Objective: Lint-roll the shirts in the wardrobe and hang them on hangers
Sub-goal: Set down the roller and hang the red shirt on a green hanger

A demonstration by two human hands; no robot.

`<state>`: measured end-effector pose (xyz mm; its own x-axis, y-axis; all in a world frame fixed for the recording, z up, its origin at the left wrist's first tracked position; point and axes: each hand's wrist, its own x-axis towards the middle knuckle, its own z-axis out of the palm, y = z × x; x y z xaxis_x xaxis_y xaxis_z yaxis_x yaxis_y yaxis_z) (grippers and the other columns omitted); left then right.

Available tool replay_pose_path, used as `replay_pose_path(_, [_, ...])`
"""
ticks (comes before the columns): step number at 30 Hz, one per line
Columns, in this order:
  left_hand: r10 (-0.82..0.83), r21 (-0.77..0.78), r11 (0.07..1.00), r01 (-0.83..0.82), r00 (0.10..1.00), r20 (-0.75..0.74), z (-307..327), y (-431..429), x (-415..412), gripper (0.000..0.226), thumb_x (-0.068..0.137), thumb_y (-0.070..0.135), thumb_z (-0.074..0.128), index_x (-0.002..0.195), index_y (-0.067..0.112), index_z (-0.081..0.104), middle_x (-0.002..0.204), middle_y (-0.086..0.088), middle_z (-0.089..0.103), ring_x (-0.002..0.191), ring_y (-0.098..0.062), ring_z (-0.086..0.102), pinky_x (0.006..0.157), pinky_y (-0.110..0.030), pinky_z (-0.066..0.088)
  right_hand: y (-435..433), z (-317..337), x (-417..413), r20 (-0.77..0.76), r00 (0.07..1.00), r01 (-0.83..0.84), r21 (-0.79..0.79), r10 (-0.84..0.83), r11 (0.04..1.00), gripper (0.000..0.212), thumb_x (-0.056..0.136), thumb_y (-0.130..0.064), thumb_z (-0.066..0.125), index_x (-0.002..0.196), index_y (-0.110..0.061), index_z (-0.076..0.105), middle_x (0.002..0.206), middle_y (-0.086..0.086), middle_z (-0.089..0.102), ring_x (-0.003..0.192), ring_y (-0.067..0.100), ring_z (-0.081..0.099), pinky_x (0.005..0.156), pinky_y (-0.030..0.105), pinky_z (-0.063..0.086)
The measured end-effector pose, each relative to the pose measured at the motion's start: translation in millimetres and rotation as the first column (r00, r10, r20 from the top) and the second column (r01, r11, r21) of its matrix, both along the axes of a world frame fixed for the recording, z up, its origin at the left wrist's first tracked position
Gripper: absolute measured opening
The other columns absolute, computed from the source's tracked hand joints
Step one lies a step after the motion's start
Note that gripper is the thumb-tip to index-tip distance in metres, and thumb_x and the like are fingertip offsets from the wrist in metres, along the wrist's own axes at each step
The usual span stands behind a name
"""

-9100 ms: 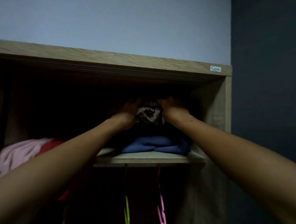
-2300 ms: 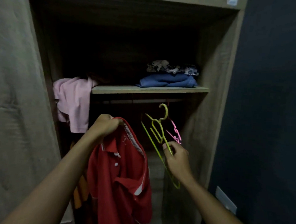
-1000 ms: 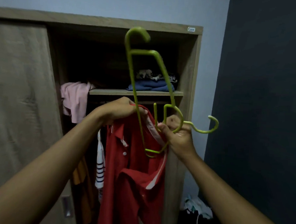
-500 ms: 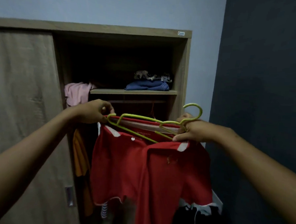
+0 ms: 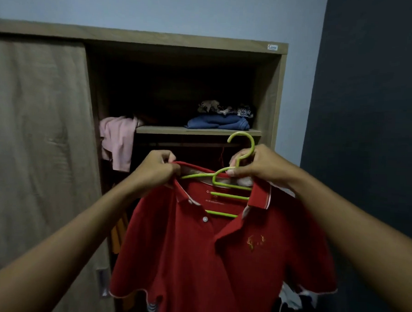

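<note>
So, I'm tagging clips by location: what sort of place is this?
Likely a bedroom, at an open wardrobe: folded clothes on its shelf, and a red shirt held up on a green hanger.

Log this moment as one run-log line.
phase: hanging | left hand: pinches red polo shirt collar | right hand: grips green hanger below hook | hanger: partly inside neck opening

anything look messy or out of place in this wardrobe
Yes. A pink garment slumps off the left end of the shelf, unfolded and dangling, while the blue clothes on it lie folded. The red shirt looks crooked on the green hanger.
</note>
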<state>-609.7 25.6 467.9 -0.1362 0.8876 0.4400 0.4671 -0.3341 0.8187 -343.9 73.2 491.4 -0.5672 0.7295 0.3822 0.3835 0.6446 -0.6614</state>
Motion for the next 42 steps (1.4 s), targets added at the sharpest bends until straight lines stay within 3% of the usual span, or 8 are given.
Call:
replay_pose_path(10, [-0.053, 0.085, 0.995, 0.051, 0.998, 0.018, 14, 32, -51, 0.04, 0.08, -0.01, 0.058, 0.064, 0.019, 0.034, 0.053, -0.004, 0.036, 0.038, -0.007, 0.035, 0.036, -0.017, 0.03, 39, 33, -70, 0.011, 0.994, 0.109, -0.108, -0.108, 0.988, 0.024, 0.085, -0.03, 0.074, 0.095, -0.008, 0.076, 0.07, 0.009, 0.07, 0.042, 0.007, 0.038, 0.037, 0.017, 0.024])
replay_pose_path(14, [-0.102, 0.157, 0.983, 0.097, 0.994, 0.026, 14, 40, -65, 0.047, 0.081, -0.005, 0.064, 0.065, 0.022, 0.029, 0.054, 0.001, 0.032, 0.041, -0.004, 0.027, 0.04, -0.019, 0.027, 49, 49, -95, -0.243, 0.957, 0.166, 0.001, -0.161, 0.986, 0.024, 0.084, -0.032, 0.075, 0.094, -0.01, 0.077, 0.06, 0.006, 0.062, 0.038, 0.007, 0.042, 0.037, 0.017, 0.03])
replay_pose_path(17, [-0.127, 0.211, 0.969, 0.126, 0.992, -0.009, 16, 45, -77, 0.045, 0.078, 0.005, 0.067, 0.064, 0.025, 0.028, 0.055, 0.005, 0.032, 0.052, -0.011, 0.028, 0.05, -0.028, 0.025, 50, 48, -119, -0.13, 0.977, 0.178, 0.063, -0.169, 0.982, 0.023, 0.085, -0.035, 0.073, 0.09, -0.012, 0.077, 0.06, 0.006, 0.067, 0.04, 0.011, 0.054, 0.04, 0.02, 0.041])
replay_pose_path(22, [-0.161, 0.162, 0.964, 0.213, 0.945, -0.285, 20, 41, -100, 0.043, 0.075, 0.034, 0.073, 0.067, 0.022, 0.033, 0.051, 0.011, 0.041, 0.05, -0.014, 0.038, 0.053, -0.031, 0.034, 51, 61, -138, -0.217, 0.955, 0.246, 0.21, -0.2, 0.946, 0.024, 0.082, -0.041, 0.076, 0.08, -0.017, 0.077, 0.06, 0.006, 0.068, 0.041, 0.013, 0.057, 0.042, 0.024, 0.044])
replay_pose_path(27, [0.231, 0.473, 0.877, 0.087, 0.786, -0.573, 23, 48, -124, 0.041, 0.085, 0.061, 0.058, 0.086, 0.02, 0.049, 0.075, 0.008, 0.055, 0.071, -0.013, 0.051, 0.064, -0.035, 0.043, 44, 63, -155, -0.143, 0.977, 0.194, 0.272, -0.16, 0.942, 0.022, 0.082, -0.042, 0.075, 0.081, -0.02, 0.075, 0.064, 0.006, 0.07, 0.044, 0.013, 0.059, 0.043, 0.023, 0.045])
replay_pose_path(30, [0.094, 0.262, 0.953, 0.154, 0.67, -0.736, 11, 69, -135, 0.054, 0.085, 0.071, 0.042, 0.107, 0.023, 0.057, 0.1, 0.003, 0.063, 0.092, -0.016, 0.057, 0.081, -0.041, 0.049, 40, 64, -157, -0.173, 0.976, 0.178, 0.3, -0.13, 0.937, 0.022, 0.082, -0.042, 0.075, 0.084, -0.02, 0.077, 0.067, 0.006, 0.071, 0.046, 0.014, 0.058, 0.043, 0.021, 0.044])
replay_pose_path(35, [-0.089, 0.167, 0.949, 0.267, 0.736, -0.671, -12, 83, -141, 0.043, 0.094, 0.058, 0.047, 0.08, 0.019, 0.061, 0.072, 0.003, 0.061, 0.067, -0.013, 0.058, 0.066, -0.041, 0.047, 51, 53, -145, -0.185, 0.979, 0.133, 0.274, -0.084, 0.952, 0.023, 0.087, -0.039, 0.069, 0.098, -0.019, 0.073, 0.085, 0.002, 0.075, 0.054, 0.016, 0.066, 0.049, 0.024, 0.05])
replay_pose_path(42, [-0.232, 0.106, 0.944, 0.314, 0.854, -0.466, -25, 98, -163, 0.055, 0.087, 0.065, 0.047, 0.085, 0.014, 0.067, 0.082, -0.007, 0.066, 0.071, -0.011, 0.06, 0.073, -0.044, 0.05, 75, 27, -63, 0.539, 0.83, 0.221, -0.084, -0.142, 0.972, 0.036, 0.085, -0.057, 0.063, 0.092, -0.024, 0.075, 0.094, -0.007, 0.075, 0.089, 0.008, 0.071, 0.085, 0.03, 0.052])
